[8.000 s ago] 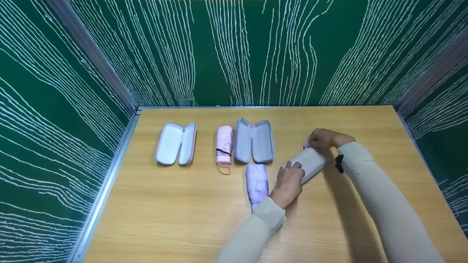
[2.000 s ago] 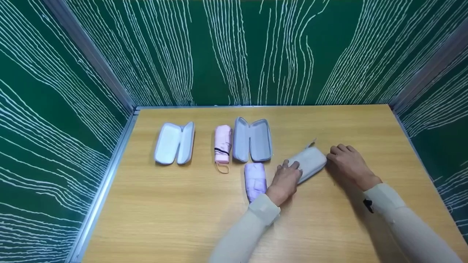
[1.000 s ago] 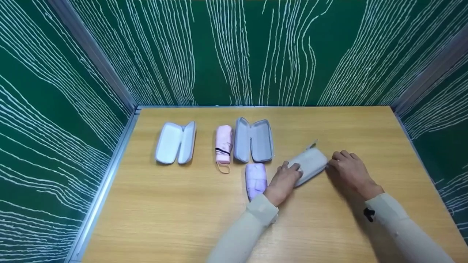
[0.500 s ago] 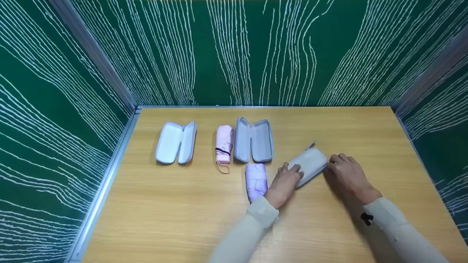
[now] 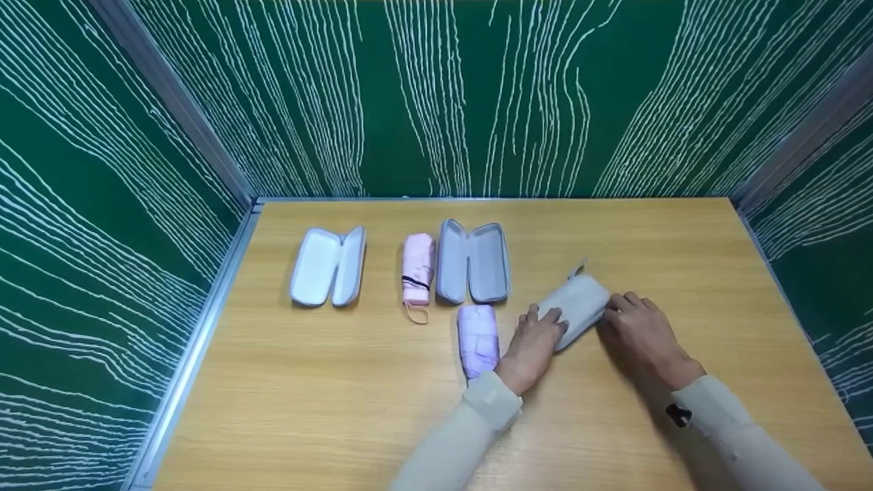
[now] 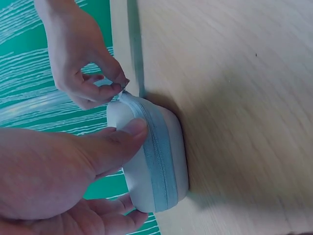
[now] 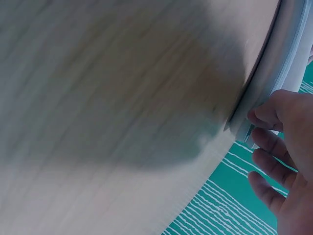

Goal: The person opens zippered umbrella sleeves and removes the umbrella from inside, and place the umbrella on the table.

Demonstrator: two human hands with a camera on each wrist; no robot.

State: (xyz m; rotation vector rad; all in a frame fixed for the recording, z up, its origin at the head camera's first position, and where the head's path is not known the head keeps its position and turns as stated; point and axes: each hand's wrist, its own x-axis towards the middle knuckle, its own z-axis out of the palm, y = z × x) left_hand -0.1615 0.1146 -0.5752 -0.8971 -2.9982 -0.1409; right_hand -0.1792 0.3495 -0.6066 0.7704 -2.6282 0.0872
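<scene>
A pale grey zippered glasses case (image 5: 578, 300) lies closed and slanted at the right of the table. My left hand (image 5: 532, 348) holds its near-left end, with the thumb (image 6: 132, 134) against the side below the zipper (image 6: 164, 166) in the left wrist view. At the case's right end, my right hand (image 5: 644, 334) pinches the small zipper pull (image 6: 124, 87) between thumb and fingertips. A strap loop (image 5: 580, 267) sticks out at the far side. In the right wrist view, the case (image 7: 274, 63) is partly cut off and my right hand (image 7: 301, 152) touches its end.
Two open glasses cases, one white inside (image 5: 315, 269) and one grey (image 5: 488, 266), lie farther back and left. Between them is a folded pink umbrella (image 5: 418, 262). A folded purple umbrella (image 5: 477, 334) lies beside my left wrist. Green walls (image 5: 532, 102) border the table.
Eight seconds ago my right hand was at the case's far side by the strap; it has since come round to the right end. Lately it has edged slightly left, and the case has turned a little.
</scene>
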